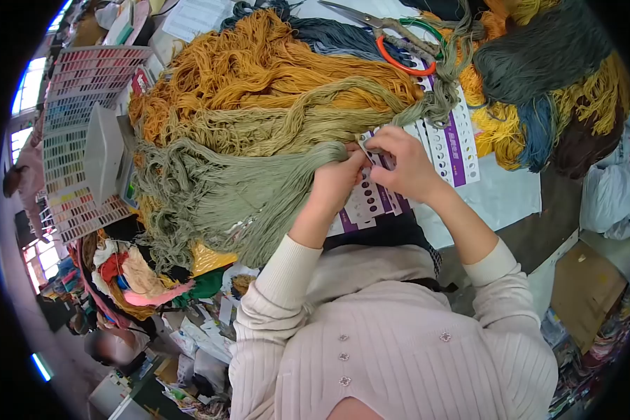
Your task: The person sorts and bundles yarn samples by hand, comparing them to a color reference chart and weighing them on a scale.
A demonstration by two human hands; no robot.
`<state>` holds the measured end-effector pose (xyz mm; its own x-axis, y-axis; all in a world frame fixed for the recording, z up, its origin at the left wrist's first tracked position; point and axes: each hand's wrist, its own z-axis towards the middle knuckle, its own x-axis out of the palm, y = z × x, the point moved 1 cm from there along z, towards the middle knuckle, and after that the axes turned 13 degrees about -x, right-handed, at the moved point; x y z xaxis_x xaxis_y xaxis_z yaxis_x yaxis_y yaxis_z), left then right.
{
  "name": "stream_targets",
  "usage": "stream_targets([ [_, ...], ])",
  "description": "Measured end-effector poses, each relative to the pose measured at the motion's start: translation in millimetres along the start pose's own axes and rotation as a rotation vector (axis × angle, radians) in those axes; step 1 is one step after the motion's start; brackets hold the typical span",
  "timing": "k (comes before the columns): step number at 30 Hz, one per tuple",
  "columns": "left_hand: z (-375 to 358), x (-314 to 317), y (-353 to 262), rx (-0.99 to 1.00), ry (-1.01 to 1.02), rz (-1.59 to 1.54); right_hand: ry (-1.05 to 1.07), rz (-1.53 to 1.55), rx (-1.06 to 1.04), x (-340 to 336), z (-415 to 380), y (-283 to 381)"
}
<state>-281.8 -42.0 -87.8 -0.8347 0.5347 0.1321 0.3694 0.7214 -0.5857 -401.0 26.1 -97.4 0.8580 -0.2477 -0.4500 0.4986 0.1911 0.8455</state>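
My left hand [338, 180] is closed round the gathered end of a sage-green yarn hank [259, 185], whose loose strands fan out to the left. My right hand [404, 162] has its fingers bent in a pinch against the left fingertips; what lies between them is too small to tell. Beneath both hands are white and purple cards with rows of punched holes [456, 143]. Olive-green yarn [252, 129] and orange-brown yarn [252, 63] lie just beyond. Scissors [406, 68] with one orange and one green handle rest past my right hand, blades pointing left.
Dark grey yarn [542, 56], yellow yarn [500, 133] and blue yarn [537, 133] heap up at the right. A colour sample chart [73, 147] stands at the left. Plastic bags [609, 192] and a cardboard box [586, 283] sit lower right. Other people are in the left background.
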Motion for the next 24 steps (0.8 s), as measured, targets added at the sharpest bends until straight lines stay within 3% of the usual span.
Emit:
stream_targets([
  [4,-4,-23,-1,-0.029,-0.038,-0.124,-0.001,-0.023,0.015,-5,3,2],
  [5,0,-40,0,0.000,0.095,-0.268,0.000,-0.042,0.003,-6,3,2],
  [10,-6,-31,-4,-0.051,0.025,-0.115,0.022,-0.066,-0.012,2,2,1],
  [13,-6,-35,-4,-0.019,0.091,-0.234,-0.015,-0.069,-0.053,1,-1,0],
  [17,-35,-43,-8,-0.085,0.447,-0.697,-0.110,-0.100,-0.061,8,-4,-8],
  [18,-38,-45,-13,-0.074,0.624,-0.721,-0.126,-0.105,-0.059,11,-4,-12],
  [19,-38,-46,-14,-0.067,0.589,-0.656,-0.139,-0.108,-0.060,14,-4,-13],
  [21,-35,-43,-15,-0.049,0.523,-0.528,-0.091,0.065,0.154,7,-1,-5],
  [22,-18,-23,-14,-0.074,0.245,0.011,-0.067,0.149,0.261,5,-1,-3],
  [24,1,-9,-2,-0.043,0.185,0.202,-0.151,0.356,0.278,4,0,-8],
])
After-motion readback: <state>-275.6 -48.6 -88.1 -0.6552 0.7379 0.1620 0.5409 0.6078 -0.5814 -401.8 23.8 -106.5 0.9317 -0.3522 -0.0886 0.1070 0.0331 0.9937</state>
